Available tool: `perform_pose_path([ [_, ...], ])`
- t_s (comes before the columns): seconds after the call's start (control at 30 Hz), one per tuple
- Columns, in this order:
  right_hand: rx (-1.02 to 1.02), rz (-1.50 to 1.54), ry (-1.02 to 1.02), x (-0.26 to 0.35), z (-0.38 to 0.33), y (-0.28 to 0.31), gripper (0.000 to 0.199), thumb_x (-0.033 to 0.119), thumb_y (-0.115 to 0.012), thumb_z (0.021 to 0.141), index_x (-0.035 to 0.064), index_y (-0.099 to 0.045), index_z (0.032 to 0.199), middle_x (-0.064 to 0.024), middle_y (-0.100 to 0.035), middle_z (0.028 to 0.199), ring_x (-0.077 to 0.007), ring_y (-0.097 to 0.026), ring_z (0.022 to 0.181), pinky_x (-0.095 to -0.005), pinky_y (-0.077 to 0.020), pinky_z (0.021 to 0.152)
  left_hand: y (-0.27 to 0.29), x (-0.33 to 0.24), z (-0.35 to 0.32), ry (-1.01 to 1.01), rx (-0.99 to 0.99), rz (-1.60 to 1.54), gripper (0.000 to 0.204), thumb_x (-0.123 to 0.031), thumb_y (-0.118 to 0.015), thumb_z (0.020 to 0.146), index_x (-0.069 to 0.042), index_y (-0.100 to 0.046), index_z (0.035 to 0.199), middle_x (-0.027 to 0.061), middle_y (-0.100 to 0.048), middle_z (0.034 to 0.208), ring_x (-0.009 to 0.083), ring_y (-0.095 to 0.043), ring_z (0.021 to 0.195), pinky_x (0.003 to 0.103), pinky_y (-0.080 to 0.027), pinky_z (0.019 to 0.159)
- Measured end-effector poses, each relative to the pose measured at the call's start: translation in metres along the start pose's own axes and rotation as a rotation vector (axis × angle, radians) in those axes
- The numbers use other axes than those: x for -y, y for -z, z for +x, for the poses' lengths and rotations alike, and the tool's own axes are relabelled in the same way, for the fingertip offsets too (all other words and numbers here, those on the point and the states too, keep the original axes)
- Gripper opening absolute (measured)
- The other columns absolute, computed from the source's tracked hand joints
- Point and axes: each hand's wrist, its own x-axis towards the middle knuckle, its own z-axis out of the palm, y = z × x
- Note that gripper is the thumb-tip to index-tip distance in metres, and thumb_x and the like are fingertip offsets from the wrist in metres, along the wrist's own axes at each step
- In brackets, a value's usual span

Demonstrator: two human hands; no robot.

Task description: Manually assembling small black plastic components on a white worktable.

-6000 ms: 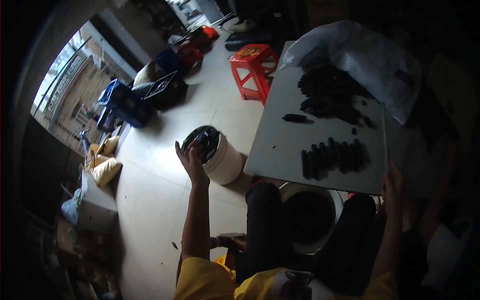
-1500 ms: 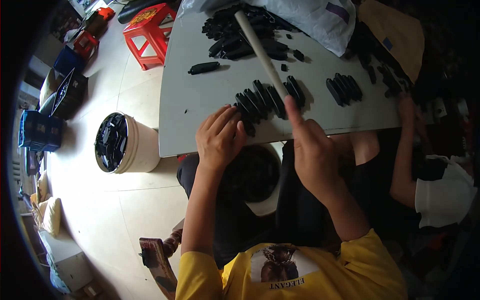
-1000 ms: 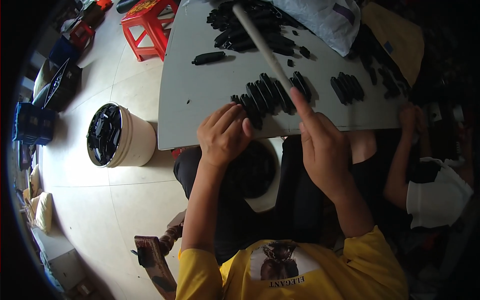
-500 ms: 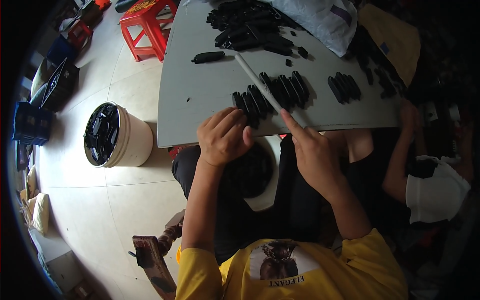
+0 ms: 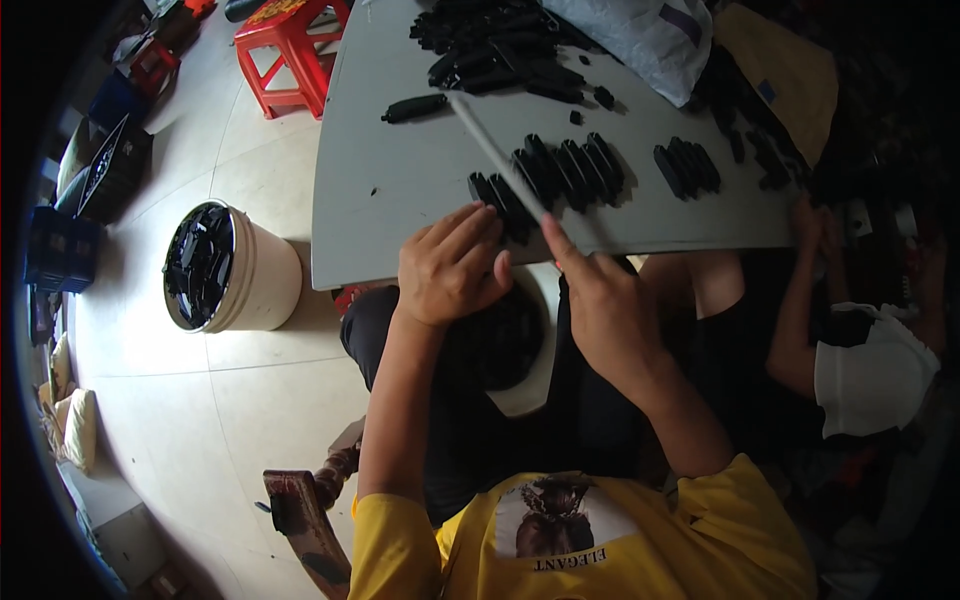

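Note:
My right hand [image 5: 608,305] grips the near end of a long, thin, whitish stick [image 5: 497,155], forefinger stretched along it. The stick slants up to the left, over a row of black elongated plastic pieces [image 5: 575,172] at the table's near edge. My left hand [image 5: 450,262] is at the left end of that row, fingers bent over the nearest black piece [image 5: 512,215] and thumb by the edge. The fingers partly hide this piece. A single black piece [image 5: 415,108] lies near the stick's far tip.
A heap of black pieces [image 5: 490,50] and a white plastic bag [image 5: 640,45] lie farther back on the table [image 5: 370,215]. Another small group [image 5: 687,167] sits right, near another person's arm [image 5: 800,300]. A filled bucket [image 5: 265,275] and red stool [image 5: 290,55] stand left.
My right hand has moved a little left and up, carrying the stick with it; the stick is now slightly blurred. My left hand stays at the row's end.

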Motion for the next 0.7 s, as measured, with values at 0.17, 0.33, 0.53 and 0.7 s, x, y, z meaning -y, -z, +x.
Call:
perform_pose_path([
  [0.17, -0.007, -0.038, 0.044, -0.002, 0.005, 0.009, 0.068, -0.003, -0.054, 0.081, 0.0155, -0.038, 0.145, -0.0132, -0.057, 0.072, -0.0285, -0.061, 0.055, -0.0388, -0.0501, 0.05, 0.005, 0.0, -0.001, 0.006, -0.041, 0.001, 0.016, -0.016, -0.065, 0.069, -0.005, -0.066, 0.08, 0.0066, -0.067, 0.091, 0.0229, -0.067, 0.09, 0.032, -0.054, 0.068],
  [0.33, -0.186, -0.058, 0.096, 0.009, -0.004, 0.01, 0.06, -0.005, -0.054, 0.086, 0.0144, -0.044, 0.142, -0.0116, -0.056, 0.072, -0.0267, -0.06, 0.062, -0.0374, -0.0464, 0.053, 0.002, 0.0, -0.002, -0.008, -0.068, -0.03, 0.012, -0.015, -0.063, 0.071, -0.005, -0.065, 0.077, 0.0064, -0.066, 0.087, 0.0224, -0.067, 0.084, 0.031, -0.053, 0.064],
  [0.53, 0.066, -0.019, 0.033, -0.006, 0.0, 0.006, 0.062, -0.003, -0.055, 0.084, 0.0132, -0.041, 0.143, -0.0148, -0.06, 0.082, -0.029, -0.064, 0.066, -0.0376, -0.0528, 0.058, 0.001, 0.001, -0.004, -0.002, -0.057, -0.02, 0.012, -0.016, -0.06, 0.076, -0.006, -0.064, 0.072, 0.0068, -0.066, 0.082, 0.0231, -0.067, 0.08, 0.031, -0.053, 0.062],
  [0.7, -0.463, 0.439, 0.037, -0.033, -0.024, -0.016, 0.038, 0.007, -0.058, 0.089, 0.0075, -0.054, 0.126, -0.0154, -0.066, 0.084, -0.0269, -0.066, 0.063, -0.0359, -0.0503, 0.052, 0.005, 0.001, -0.002, 0.014, -0.008, -0.015, 0.013, -0.016, -0.059, 0.079, -0.006, -0.064, 0.072, 0.0072, -0.066, 0.082, 0.0238, -0.067, 0.079, 0.032, -0.053, 0.062],
])
